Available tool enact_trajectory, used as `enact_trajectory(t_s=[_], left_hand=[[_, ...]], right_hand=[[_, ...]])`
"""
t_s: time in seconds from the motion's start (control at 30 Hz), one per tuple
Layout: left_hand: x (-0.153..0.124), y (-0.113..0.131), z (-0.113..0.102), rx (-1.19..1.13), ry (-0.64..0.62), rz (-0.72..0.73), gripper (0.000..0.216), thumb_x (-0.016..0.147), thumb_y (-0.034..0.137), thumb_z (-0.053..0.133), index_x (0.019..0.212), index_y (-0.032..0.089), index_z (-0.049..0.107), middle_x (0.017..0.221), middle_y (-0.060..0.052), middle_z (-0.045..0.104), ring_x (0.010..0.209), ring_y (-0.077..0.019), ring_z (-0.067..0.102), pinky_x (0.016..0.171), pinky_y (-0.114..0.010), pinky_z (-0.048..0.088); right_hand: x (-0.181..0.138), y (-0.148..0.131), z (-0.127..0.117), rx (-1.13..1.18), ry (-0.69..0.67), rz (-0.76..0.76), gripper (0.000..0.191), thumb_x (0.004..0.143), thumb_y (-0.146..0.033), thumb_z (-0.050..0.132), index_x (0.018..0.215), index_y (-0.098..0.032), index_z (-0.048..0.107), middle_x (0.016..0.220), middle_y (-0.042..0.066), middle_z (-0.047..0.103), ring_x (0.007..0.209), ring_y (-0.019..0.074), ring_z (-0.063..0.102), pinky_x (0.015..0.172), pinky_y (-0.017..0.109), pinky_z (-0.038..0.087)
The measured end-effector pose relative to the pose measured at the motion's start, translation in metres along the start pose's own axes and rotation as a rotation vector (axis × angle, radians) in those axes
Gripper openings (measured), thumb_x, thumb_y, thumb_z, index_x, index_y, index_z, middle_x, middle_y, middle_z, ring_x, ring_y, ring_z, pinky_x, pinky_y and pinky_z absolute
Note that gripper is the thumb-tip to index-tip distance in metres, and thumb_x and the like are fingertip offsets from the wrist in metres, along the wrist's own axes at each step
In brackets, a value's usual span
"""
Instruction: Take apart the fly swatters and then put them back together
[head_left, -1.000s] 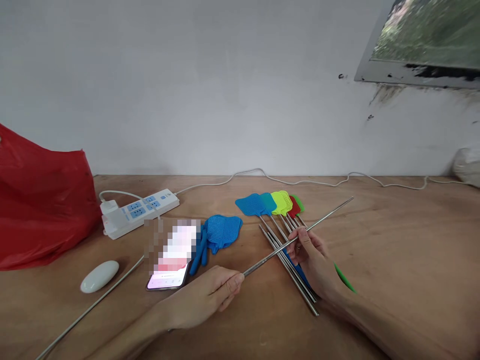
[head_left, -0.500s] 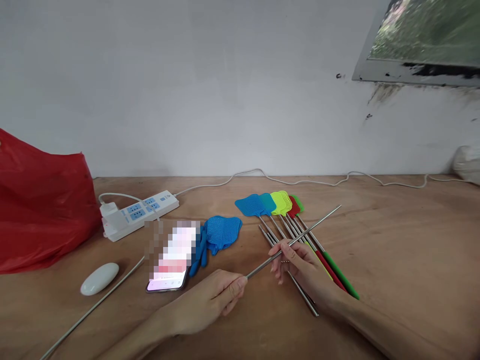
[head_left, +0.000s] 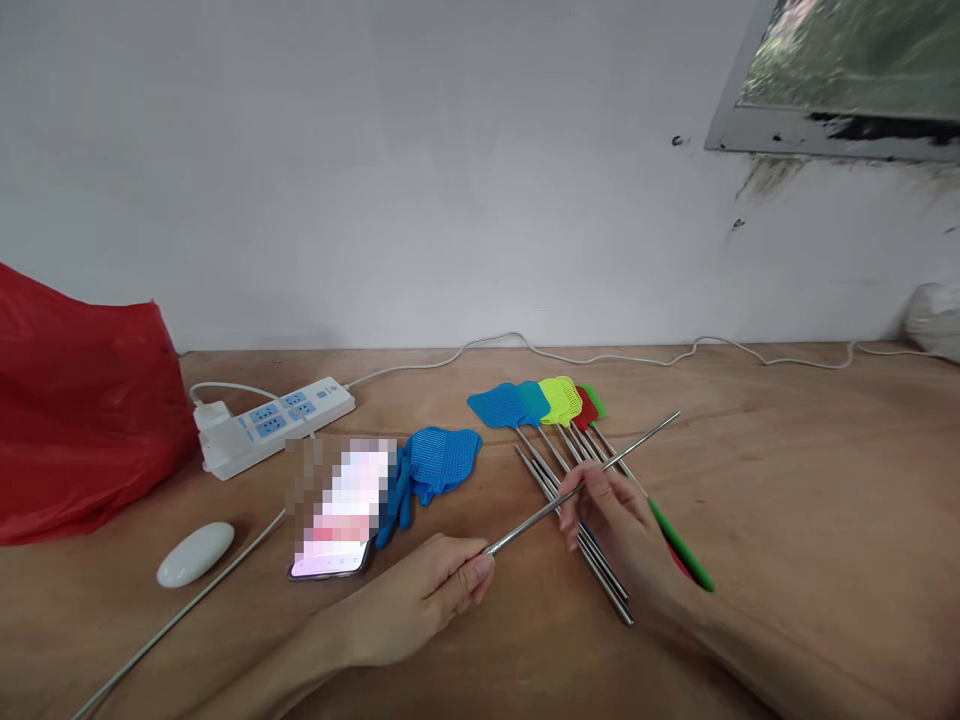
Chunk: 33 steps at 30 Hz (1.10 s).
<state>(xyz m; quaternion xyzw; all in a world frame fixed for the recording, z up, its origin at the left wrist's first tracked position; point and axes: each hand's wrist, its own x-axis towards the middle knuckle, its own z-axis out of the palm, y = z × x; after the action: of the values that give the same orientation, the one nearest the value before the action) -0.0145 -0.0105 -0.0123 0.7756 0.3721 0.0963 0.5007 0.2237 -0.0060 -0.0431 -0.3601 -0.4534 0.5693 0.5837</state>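
Note:
A thin metal rod (head_left: 534, 518) slants up to the right between my two hands. My left hand (head_left: 450, 583) is closed around its near end. Farther along, my right hand (head_left: 611, 515) pinches the same rod between thumb and fingers. Beneath it lie several fly swatters, with a blue head (head_left: 498, 406), a yellow-green head (head_left: 559, 400) and a red head (head_left: 587, 408) fanned out at the far end. One green handle (head_left: 684, 548) shows past my right wrist; other handles are partly hidden. Several loose metal rods (head_left: 600, 580) rest on the table below my right hand.
Blue swatter heads (head_left: 444, 460) lie stacked beside blue handles (head_left: 397, 500) and a lit phone (head_left: 337, 525). At left are a white power strip (head_left: 277, 425), a white mouse (head_left: 196, 555), a red bag (head_left: 82, 410) and a cable (head_left: 180, 615). A wall bounds the wooden table (head_left: 810, 480).
My right hand has slid a little along the rod, up and to the right, away from my left hand. My left hand keeps its grip. The view has shifted slightly.

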Motion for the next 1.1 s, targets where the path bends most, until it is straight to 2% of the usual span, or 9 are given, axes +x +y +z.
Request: enact_trajectory(t_s=[0.1, 0.2, 0.3, 0.43, 0.6, 0.8, 0.93, 1.1], left_hand=[[0.002, -0.001, 0.005, -0.008, 0.035, -0.020, 0.052, 0.101, 0.062, 0.028, 0.075, 0.020, 0.044, 0.066, 0.004, 0.043, 0.058, -0.0118, 0.038, 0.052, -0.023, 0.033], [0.003, -0.002, 0.005, -0.020, 0.038, -0.033, 0.051, 0.101, 0.061, 0.030, 0.077, 0.020, 0.048, 0.067, 0.004, 0.045, 0.058, -0.0116, 0.040, 0.052, -0.023, 0.034], [0.003, 0.000, 0.000, -0.004, 0.010, -0.041, 0.051, 0.102, 0.059, 0.031, 0.084, 0.019, 0.056, 0.067, 0.004, 0.046, 0.058, -0.0115, 0.042, 0.054, -0.022, 0.035], [0.001, 0.002, -0.008, 0.024, 0.007, -0.071, 0.051, 0.102, 0.058, 0.030, 0.085, 0.019, 0.058, 0.062, 0.005, 0.044, 0.059, -0.0126, 0.044, 0.059, -0.023, 0.037], [-0.001, -0.007, -0.003, 0.052, 0.074, -0.051, 0.053, 0.102, 0.059, 0.027, 0.072, 0.020, 0.046, 0.069, 0.002, 0.047, 0.067, -0.0143, 0.045, 0.064, -0.025, 0.037], [0.003, -0.015, 0.003, 0.050, 0.072, -0.040, 0.053, 0.102, 0.061, 0.025, 0.070, 0.021, 0.039, 0.068, 0.003, 0.043, 0.063, -0.0136, 0.039, 0.060, -0.026, 0.034], [0.005, -0.012, 0.005, 0.061, 0.081, -0.027, 0.053, 0.102, 0.060, 0.025, 0.069, 0.021, 0.038, 0.066, 0.004, 0.041, 0.061, -0.0130, 0.038, 0.058, -0.026, 0.031], [0.009, -0.006, 0.007, 0.021, 0.089, -0.001, 0.051, 0.103, 0.058, 0.027, 0.071, 0.020, 0.041, 0.066, 0.004, 0.042, 0.061, -0.0125, 0.038, 0.057, -0.025, 0.032]], right_hand=[[-0.004, 0.003, 0.009, -0.045, -0.182, 0.066, 0.043, 0.089, -0.060, 0.062, 0.080, -0.018, 0.068, 0.061, 0.001, 0.061, 0.053, 0.0140, 0.058, 0.050, 0.026, 0.050], [-0.002, 0.004, 0.010, -0.049, -0.216, 0.093, 0.041, 0.089, -0.058, 0.063, 0.085, -0.018, 0.070, 0.063, 0.001, 0.063, 0.054, 0.0136, 0.058, 0.050, 0.025, 0.050], [0.003, 0.003, 0.004, 0.046, -0.064, 0.058, 0.037, 0.088, -0.057, 0.065, 0.093, -0.021, 0.068, 0.062, -0.001, 0.061, 0.053, 0.0130, 0.055, 0.047, 0.022, 0.047], [0.009, -0.001, -0.005, 0.106, 0.156, -0.097, 0.035, 0.089, -0.057, 0.064, 0.087, -0.022, 0.065, 0.060, -0.002, 0.061, 0.053, 0.0131, 0.054, 0.049, 0.023, 0.047], [0.012, 0.002, -0.007, 0.074, 0.235, -0.136, 0.030, 0.088, -0.052, 0.069, 0.086, -0.022, 0.065, 0.060, -0.004, 0.059, 0.053, 0.0105, 0.051, 0.049, 0.020, 0.045], [0.006, 0.006, -0.005, -0.001, 0.107, -0.022, 0.033, 0.083, -0.051, 0.074, 0.084, -0.019, 0.068, 0.061, -0.002, 0.061, 0.050, 0.0093, 0.053, 0.047, 0.019, 0.047], [0.000, 0.005, 0.001, -0.055, 0.018, -0.008, 0.034, 0.085, -0.051, 0.072, 0.087, -0.018, 0.070, 0.061, -0.001, 0.064, 0.049, 0.0106, 0.057, 0.046, 0.021, 0.050], [-0.006, 0.004, 0.012, -0.111, -0.150, 0.044, 0.032, 0.087, -0.049, 0.071, 0.085, -0.017, 0.070, 0.068, 0.003, 0.068, 0.059, 0.0136, 0.063, 0.053, 0.025, 0.056]])
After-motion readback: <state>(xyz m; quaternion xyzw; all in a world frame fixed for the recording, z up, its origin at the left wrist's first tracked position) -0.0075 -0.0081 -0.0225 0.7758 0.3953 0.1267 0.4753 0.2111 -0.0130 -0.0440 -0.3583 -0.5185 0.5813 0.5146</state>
